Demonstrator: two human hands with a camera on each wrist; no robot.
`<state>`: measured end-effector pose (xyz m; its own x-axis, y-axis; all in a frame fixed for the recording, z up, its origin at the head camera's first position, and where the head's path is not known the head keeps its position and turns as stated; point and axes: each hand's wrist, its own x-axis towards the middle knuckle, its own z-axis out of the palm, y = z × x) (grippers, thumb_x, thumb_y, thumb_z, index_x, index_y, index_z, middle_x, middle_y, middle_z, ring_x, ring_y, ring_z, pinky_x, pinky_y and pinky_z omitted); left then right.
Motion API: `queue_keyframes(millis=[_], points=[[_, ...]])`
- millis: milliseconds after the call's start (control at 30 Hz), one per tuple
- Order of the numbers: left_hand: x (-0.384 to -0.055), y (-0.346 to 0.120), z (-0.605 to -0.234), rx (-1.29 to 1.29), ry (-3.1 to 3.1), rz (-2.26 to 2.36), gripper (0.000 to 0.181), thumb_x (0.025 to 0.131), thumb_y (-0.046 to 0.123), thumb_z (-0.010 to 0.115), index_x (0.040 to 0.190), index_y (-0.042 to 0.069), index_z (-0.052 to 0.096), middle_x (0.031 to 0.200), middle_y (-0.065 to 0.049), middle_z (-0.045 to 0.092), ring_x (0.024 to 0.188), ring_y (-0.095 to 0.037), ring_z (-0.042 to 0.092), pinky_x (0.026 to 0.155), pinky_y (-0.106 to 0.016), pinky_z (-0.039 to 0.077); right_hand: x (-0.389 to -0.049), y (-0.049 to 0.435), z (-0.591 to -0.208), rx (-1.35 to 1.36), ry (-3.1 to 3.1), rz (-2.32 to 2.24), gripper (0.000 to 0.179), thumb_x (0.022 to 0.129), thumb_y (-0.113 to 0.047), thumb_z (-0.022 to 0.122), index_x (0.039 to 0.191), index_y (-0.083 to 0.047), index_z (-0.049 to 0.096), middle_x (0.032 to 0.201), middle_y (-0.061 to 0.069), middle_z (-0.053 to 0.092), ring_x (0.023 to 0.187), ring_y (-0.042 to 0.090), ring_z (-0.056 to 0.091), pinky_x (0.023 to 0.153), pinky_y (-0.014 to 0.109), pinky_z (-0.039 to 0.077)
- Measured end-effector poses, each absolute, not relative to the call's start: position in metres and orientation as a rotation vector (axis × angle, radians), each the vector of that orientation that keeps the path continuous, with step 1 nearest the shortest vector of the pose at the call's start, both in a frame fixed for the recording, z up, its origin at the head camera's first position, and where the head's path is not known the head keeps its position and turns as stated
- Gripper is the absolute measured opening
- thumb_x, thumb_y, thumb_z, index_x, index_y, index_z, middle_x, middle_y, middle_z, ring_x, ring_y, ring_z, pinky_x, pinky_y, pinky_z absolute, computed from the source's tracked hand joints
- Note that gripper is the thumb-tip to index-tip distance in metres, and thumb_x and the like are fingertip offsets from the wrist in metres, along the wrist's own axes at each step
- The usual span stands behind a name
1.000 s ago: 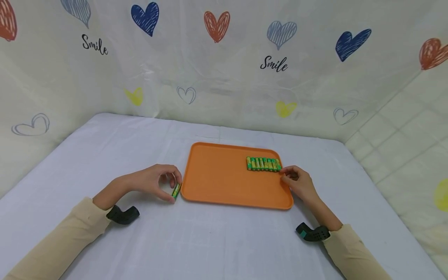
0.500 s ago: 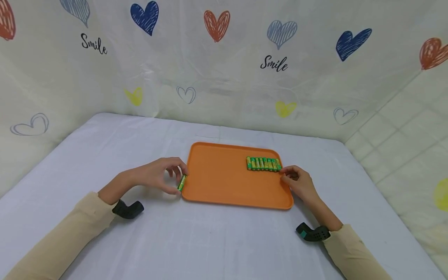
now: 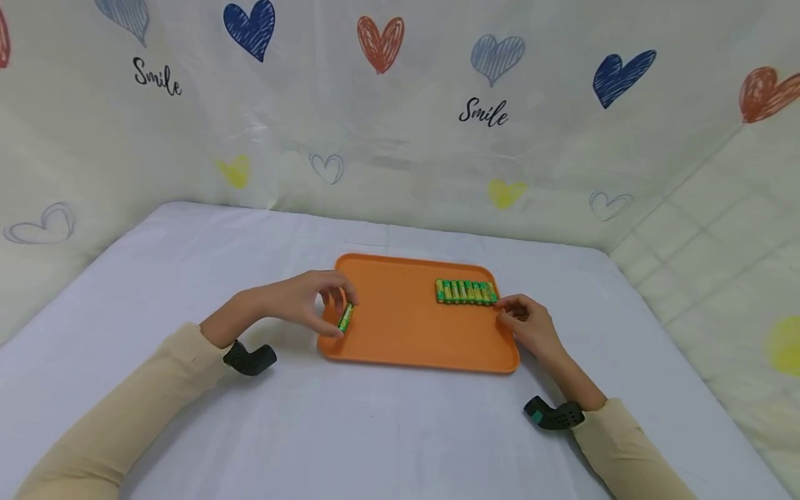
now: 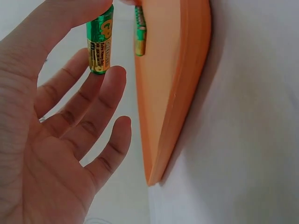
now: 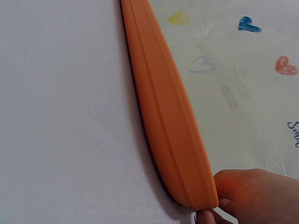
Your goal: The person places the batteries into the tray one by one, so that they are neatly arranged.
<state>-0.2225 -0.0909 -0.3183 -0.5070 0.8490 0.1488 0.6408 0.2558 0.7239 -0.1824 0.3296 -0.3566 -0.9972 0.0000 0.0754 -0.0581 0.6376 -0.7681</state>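
My left hand (image 3: pixel 309 302) pinches a green and gold battery (image 3: pixel 346 317) by its ends, over the left part of the orange tray (image 3: pixel 400 354). In the left wrist view the battery (image 4: pixel 99 39) shows GP lettering, and the hand's other fingers are spread. Several matching batteries (image 3: pixel 465 292) lie side by side in a row at the tray's right end. My right hand (image 3: pixel 531 326) holds the tray's right rim, fingertips right at the end battery of the row. In the right wrist view its fingers (image 5: pixel 224 184) curl at the tray corner.
A white cloth (image 3: pixel 375 430) covers the table under the tray. Behind it hangs a pale sheet (image 3: pixel 400 118) printed with hearts and the word Smile. Each wrist wears a black camera mount, such as the left mount (image 3: pixel 250 358).
My left hand has carried the battery rightward and away from me, from beside the tray to over its left part. The right hand and the battery row stay put.
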Motion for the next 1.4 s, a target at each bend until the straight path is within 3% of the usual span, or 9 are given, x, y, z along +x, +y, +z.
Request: queue_keyframes(millis=[167,867,1400], points=[[-0.227,-0.076,-0.319,1.383,2.243,1.086,0.047,0.077,0.021,0.084,0.114,0.003,0.059,0.109,-0.004,0.063,0.092,-0.025,0.063,0.081,-0.039,0.050,-0.182,0.329,-0.358,0.041,-2.779,1.320,0.027,0.092,-0.007,0.061,0.116,0.006,0.060,0.103,0.017,0.060,0.083,0.013,0.053,0.059,0.020,0.046],[-0.265,-0.027,-0.327,1.371,2.246,1.105,0.049,0.079,0.018,0.082,0.116,0.000,0.058,0.111,-0.003,0.061,0.094,-0.025,0.063,0.082,-0.040,0.050,-0.183,0.331,-0.358,0.057,-2.763,1.299,0.025,0.091,-0.005,0.061,0.114,0.006,0.061,0.106,0.020,0.062,0.087,0.016,0.053,0.068,0.016,0.045],[-0.281,0.006,-0.334,1.236,2.328,1.136,0.050,0.081,0.019,0.080,0.121,0.003,0.056,0.113,-0.004,0.060,0.100,-0.019,0.059,0.090,-0.036,0.049,-0.183,0.330,-0.357,0.027,-2.759,1.319,0.024,0.091,-0.005,0.061,0.113,0.005,0.061,0.103,0.018,0.061,0.081,0.012,0.052,0.061,0.018,0.045]])
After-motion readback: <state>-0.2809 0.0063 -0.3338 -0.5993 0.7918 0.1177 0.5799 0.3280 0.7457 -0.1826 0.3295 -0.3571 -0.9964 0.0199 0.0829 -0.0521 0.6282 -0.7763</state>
